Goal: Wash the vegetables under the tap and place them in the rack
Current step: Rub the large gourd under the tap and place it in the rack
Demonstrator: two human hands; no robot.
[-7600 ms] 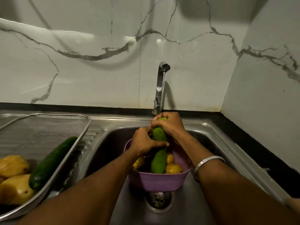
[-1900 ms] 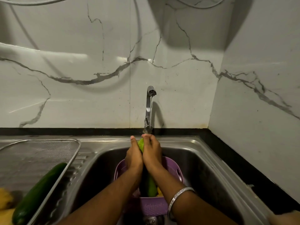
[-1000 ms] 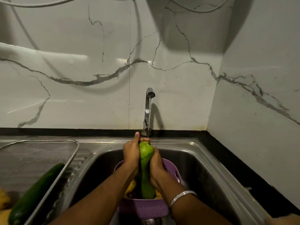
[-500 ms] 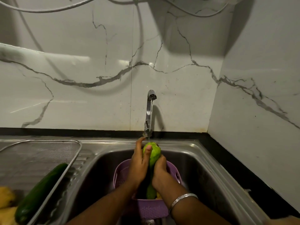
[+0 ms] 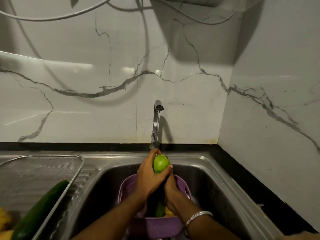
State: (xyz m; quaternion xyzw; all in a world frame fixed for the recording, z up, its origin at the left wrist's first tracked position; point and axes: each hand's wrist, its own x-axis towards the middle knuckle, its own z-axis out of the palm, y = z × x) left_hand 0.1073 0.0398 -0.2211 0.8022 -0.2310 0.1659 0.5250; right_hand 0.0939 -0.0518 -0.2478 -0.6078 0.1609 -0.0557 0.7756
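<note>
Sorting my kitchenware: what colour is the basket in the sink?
Purple, or lilac: the basket shows best in the head view.

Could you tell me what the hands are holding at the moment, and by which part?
A long light-green vegetable: left hand wraps its upper part just below the top end, right hand grips lower down.

I see a white wall (image 5: 86,110) with grey crack-like lines behind the sink. Another white wall (image 5: 277,127) like it stands on the right. White cords (image 5: 52,18) hang across the top, near a white box (image 5: 190,0). A black strip (image 5: 69,146) runs along the bottom of the wall.
</note>
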